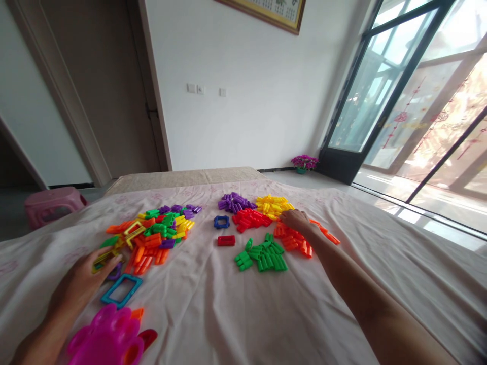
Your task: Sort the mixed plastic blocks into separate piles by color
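My left hand [88, 269] is at the left side of a mixed heap of coloured plastic building pieces [163, 228], its fingers closed on a yellow plastic frame piece [102, 261]. Another yellow frame [134, 230] rests on the heap's edge, and a blue rectangular frame [122, 290] lies just below the hand. Stretched out to the right, my right hand [296, 221] reaches between the yellow pile [274, 205] and the orange pile [292, 237]. Its fingers are curled together; whatever they hold is hidden. Beside it are a red pile [251, 219] and a green pile [266, 255].
A purple pile [236, 202], a small dark blue frame [221, 221] and a red rectangular piece [226, 241] lie mid-cloth. A pink paw-shaped container [108, 339] sits at the front left. The cloth [213, 314] is wrinkled. A pink stool [55, 203] stands beyond its left edge.
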`<action>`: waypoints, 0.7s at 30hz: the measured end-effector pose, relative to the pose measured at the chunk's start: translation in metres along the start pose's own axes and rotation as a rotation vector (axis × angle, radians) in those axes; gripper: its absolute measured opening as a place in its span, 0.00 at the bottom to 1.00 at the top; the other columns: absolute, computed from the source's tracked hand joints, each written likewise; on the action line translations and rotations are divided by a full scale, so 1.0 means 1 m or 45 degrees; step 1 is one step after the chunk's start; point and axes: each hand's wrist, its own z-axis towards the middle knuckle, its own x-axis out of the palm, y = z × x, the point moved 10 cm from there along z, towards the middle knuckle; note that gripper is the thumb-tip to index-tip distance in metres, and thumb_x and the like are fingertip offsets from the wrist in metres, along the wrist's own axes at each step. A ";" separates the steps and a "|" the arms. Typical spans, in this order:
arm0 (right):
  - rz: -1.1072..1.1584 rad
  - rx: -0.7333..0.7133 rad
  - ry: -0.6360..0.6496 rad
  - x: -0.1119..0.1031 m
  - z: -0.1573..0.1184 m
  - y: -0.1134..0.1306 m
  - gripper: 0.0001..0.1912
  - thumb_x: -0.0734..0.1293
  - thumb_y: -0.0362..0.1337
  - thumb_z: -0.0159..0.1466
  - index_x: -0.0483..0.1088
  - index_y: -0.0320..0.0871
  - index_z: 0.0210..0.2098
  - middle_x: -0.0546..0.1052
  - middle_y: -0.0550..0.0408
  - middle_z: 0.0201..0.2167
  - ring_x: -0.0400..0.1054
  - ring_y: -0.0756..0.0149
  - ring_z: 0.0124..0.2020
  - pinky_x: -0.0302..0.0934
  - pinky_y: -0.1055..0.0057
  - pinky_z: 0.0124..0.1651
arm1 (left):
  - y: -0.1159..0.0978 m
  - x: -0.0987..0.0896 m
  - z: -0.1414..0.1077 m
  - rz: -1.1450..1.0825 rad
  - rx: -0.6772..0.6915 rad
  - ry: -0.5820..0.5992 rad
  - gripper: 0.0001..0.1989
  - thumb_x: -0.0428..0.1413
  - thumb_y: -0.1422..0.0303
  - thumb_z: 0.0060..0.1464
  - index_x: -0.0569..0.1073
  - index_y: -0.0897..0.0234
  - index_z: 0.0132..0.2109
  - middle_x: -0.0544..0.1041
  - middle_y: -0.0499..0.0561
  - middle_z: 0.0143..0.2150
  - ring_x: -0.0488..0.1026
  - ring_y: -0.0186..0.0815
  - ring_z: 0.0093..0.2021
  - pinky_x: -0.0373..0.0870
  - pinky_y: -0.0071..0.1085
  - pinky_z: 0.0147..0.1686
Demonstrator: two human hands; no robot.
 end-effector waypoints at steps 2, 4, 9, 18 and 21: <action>0.003 -0.016 0.005 0.001 0.006 0.000 0.21 0.55 0.43 0.72 0.78 0.44 0.45 0.79 0.43 0.49 0.70 0.54 0.52 0.58 0.62 0.52 | 0.000 0.000 0.000 -0.008 -0.008 -0.003 0.32 0.52 0.44 0.55 0.73 0.66 0.55 0.79 0.61 0.51 0.75 0.50 0.53 0.68 0.44 0.56; 0.011 -0.050 0.002 0.001 0.012 0.003 0.22 0.55 0.44 0.72 0.78 0.44 0.46 0.78 0.43 0.50 0.70 0.55 0.52 0.58 0.63 0.51 | 0.001 0.000 0.000 -0.001 -0.016 -0.011 0.32 0.52 0.44 0.54 0.73 0.65 0.54 0.79 0.60 0.50 0.75 0.50 0.52 0.69 0.43 0.55; 0.053 -0.161 -0.029 -0.002 0.024 0.016 0.20 0.57 0.43 0.72 0.79 0.42 0.42 0.79 0.44 0.46 0.71 0.58 0.49 0.58 0.66 0.48 | 0.005 0.000 0.001 0.031 0.002 -0.050 0.30 0.51 0.44 0.54 0.73 0.62 0.53 0.80 0.58 0.50 0.77 0.49 0.52 0.70 0.41 0.52; 0.366 0.153 -0.371 -0.029 -0.019 -0.072 0.25 0.52 0.46 0.73 0.76 0.43 0.52 0.79 0.43 0.48 0.71 0.57 0.47 0.59 0.68 0.45 | -0.006 -0.005 -0.001 0.023 -0.007 -0.055 0.28 0.51 0.45 0.53 0.75 0.61 0.50 0.82 0.58 0.45 0.79 0.51 0.46 0.73 0.42 0.47; 0.383 0.409 -0.404 -0.017 -0.050 -0.129 0.28 0.49 0.50 0.73 0.75 0.44 0.52 0.78 0.42 0.49 0.71 0.52 0.47 0.60 0.64 0.44 | -0.005 -0.005 -0.002 0.013 -0.024 -0.045 0.27 0.52 0.45 0.53 0.75 0.60 0.48 0.83 0.58 0.44 0.79 0.50 0.45 0.74 0.42 0.45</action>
